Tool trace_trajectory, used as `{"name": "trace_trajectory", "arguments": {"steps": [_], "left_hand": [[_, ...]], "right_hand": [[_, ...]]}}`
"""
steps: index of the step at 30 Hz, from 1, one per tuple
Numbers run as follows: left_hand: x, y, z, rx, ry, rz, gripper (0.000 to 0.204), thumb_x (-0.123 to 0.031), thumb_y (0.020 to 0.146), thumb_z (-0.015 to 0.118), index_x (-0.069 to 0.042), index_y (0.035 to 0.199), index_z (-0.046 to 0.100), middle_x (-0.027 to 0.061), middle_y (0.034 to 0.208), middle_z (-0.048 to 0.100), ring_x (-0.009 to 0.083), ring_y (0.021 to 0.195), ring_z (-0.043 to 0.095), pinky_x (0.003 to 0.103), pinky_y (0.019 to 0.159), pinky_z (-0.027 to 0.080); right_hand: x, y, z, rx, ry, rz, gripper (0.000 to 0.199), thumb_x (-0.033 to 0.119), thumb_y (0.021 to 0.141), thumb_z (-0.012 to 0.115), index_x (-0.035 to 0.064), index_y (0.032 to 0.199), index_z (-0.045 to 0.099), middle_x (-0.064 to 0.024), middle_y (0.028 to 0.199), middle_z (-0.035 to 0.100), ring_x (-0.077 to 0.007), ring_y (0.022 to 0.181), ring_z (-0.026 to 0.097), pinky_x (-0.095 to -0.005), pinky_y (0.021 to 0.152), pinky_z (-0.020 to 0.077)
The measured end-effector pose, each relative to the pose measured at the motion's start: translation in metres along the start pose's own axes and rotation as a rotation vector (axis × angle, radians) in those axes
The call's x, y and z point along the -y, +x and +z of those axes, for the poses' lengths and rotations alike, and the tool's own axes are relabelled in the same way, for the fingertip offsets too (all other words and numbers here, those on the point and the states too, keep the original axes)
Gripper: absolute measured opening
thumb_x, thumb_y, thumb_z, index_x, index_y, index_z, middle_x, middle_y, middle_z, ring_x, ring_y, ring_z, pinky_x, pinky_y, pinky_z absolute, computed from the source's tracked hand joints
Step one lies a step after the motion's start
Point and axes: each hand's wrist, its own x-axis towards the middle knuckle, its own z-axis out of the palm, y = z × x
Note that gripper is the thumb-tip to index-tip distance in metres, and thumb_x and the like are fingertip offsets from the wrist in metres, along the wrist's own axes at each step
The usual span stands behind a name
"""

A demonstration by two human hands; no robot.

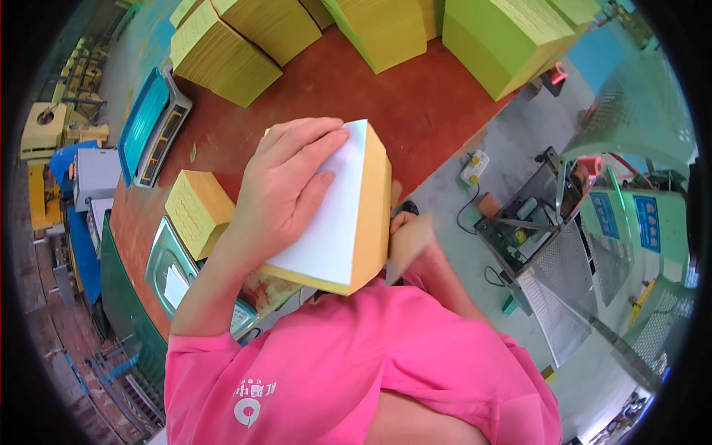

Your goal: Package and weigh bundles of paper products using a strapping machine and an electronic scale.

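A thick yellow stack of paper sheets with a white top sheet [348, 215] is held up close to my chest, above the red-brown table [415, 104]. My left hand [285, 178] lies flat on the white top sheet, fingers spread over its upper left corner. My right hand [408, 233] presses against the stack's right side from below, mostly hidden behind it. Both hands hold the stack between them.
A smaller yellow stack [196, 211] sits on a green scale tray [167, 259] at left. A blue-topped scale [152, 126] lies further back. Several large yellow and green paper stacks [504, 37] line the table's far side. Metal machinery [556, 252] stands on the floor at right.
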Motion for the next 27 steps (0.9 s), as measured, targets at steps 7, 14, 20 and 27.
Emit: {"name": "trace_trajectory", "arguments": {"steps": [7, 14, 20, 27], "left_hand": [[0.019, -0.034, -0.002, -0.145, 0.088, 0.085, 0.044, -0.021, 0.093, 0.051, 0.002, 0.130, 0.051, 0.0169, 0.136, 0.051, 0.0360, 0.127, 0.045, 0.041, 0.107, 0.034], [0.096, -0.091, 0.004, -0.147, -0.174, -0.475, 0.060, -0.033, 0.100, 0.043, 0.001, 0.147, 0.027, 0.0188, 0.146, 0.037, 0.0300, 0.134, 0.039, 0.037, 0.112, 0.029], [0.037, -0.089, 0.071, -0.157, -1.135, -0.585, 0.056, -0.037, 0.103, 0.037, -0.004, 0.148, 0.029, 0.0117, 0.141, 0.044, 0.0224, 0.131, 0.043, 0.033, 0.108, 0.034], [-0.065, -0.040, 0.240, 0.448, -2.186, -0.356, 0.045, -0.030, 0.104, 0.038, -0.004, 0.141, 0.039, 0.0117, 0.137, 0.050, 0.0240, 0.121, 0.052, 0.039, 0.100, 0.046]], "right_hand": [[-0.002, -0.032, 0.031, -0.055, 0.442, -0.150, 0.007, -0.001, 0.075, 0.054, 0.0015, 0.081, 0.058, -0.0085, 0.082, 0.061, -0.0194, 0.070, 0.057, -0.0313, 0.067, 0.0469], [0.008, -0.057, 0.054, -0.171, 0.508, -0.182, 0.017, -0.004, 0.073, 0.051, -0.0026, 0.088, 0.058, -0.0105, 0.081, 0.063, -0.0217, 0.070, 0.060, -0.0325, 0.066, 0.0470], [0.021, -0.117, 0.009, -0.279, 0.619, -0.244, 0.028, -0.007, 0.069, 0.052, -0.0039, 0.096, 0.058, -0.0117, 0.089, 0.065, -0.0231, 0.077, 0.064, -0.0339, 0.071, 0.0512], [-0.008, -0.253, -0.153, -0.335, 0.668, -0.508, 0.015, -0.001, 0.072, 0.052, 0.0004, 0.086, 0.059, -0.0091, 0.083, 0.062, -0.0213, 0.074, 0.061, -0.0319, 0.069, 0.0498]]}}
